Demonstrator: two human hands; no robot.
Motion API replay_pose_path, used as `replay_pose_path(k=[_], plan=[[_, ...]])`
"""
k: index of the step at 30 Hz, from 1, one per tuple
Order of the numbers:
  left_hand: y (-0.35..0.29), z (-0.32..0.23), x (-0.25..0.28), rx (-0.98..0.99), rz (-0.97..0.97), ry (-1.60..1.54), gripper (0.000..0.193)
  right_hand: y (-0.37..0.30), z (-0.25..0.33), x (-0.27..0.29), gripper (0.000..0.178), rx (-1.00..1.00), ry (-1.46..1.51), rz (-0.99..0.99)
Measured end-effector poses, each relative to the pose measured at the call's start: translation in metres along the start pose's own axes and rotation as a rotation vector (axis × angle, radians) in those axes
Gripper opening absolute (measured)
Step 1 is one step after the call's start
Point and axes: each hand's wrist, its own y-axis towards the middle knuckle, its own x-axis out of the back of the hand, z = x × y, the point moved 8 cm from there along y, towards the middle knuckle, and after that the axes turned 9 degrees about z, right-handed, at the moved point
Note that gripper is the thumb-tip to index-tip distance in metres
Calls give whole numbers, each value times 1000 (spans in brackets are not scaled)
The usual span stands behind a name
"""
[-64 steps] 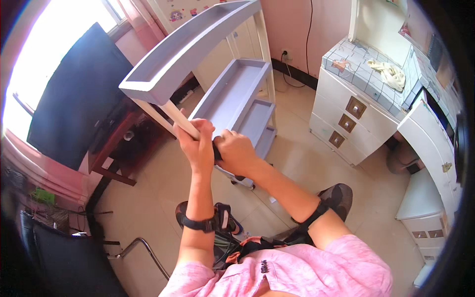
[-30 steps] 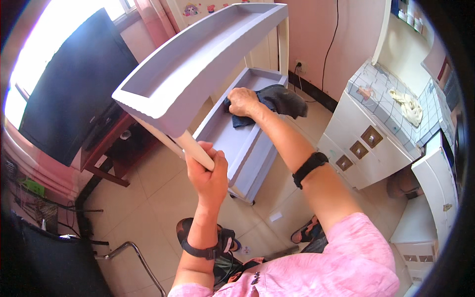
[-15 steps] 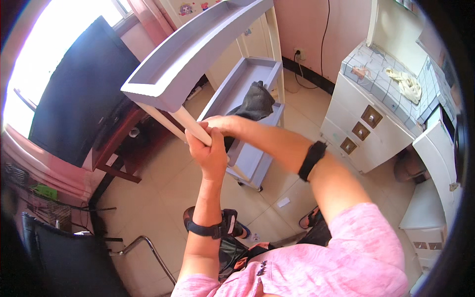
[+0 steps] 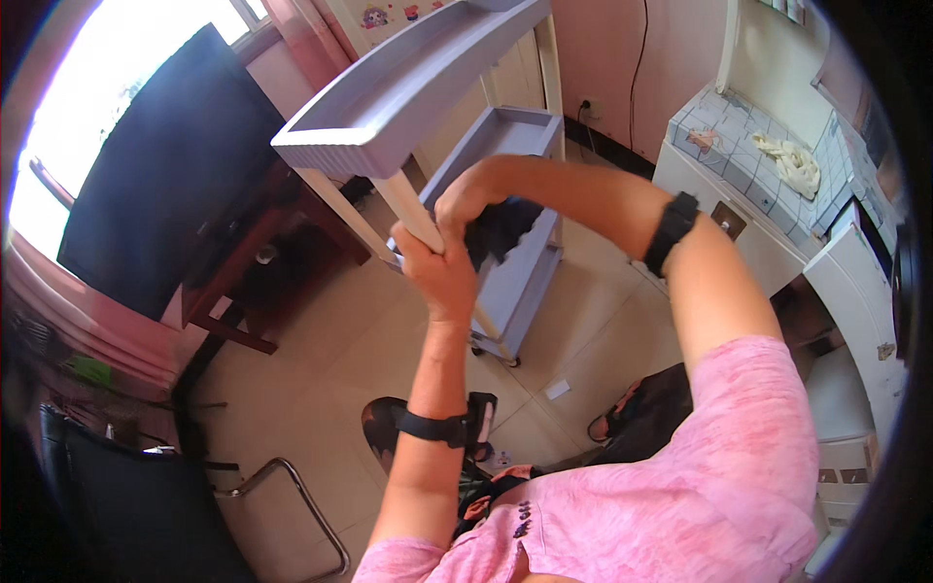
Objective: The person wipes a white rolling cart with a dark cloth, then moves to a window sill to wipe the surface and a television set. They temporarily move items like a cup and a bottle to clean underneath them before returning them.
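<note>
- Cart (image 4: 428, 105), lilac and white, stands at 12 o'clock.
- Left hand (image 4: 439, 274): I see its fingers wrapped closed around the near post (image 4: 412, 212).
- Right hand (image 4: 466, 199): against that post, 1 o'clock from the left; fingers curled, dark cloth (image 4: 503, 230) hanging from them, fingertips hidden from me.
- Television (image 4: 165, 185) noted at 10 o'clock, black chair (image 4: 136, 515) at 8.

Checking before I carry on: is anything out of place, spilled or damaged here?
A small white piece lies loose on the floor near the lilac trolley, looking like stray litter. No spill or damage stands out.
</note>
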Motion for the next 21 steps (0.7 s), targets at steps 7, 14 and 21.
replay_pose_path(k=[7, 14, 21], plan=[[16, 35, -1, 131, 87, -96, 19, -144, 9, -46, 30, 629, 503, -335], [15, 24, 1, 55, 124, -79, 21, -221, -65, -99, 35, 797, 835, -917], [16, 16, -3, 91, 184, -174, 24, -237, -219, -160, 16, -45, 362, -1322]])
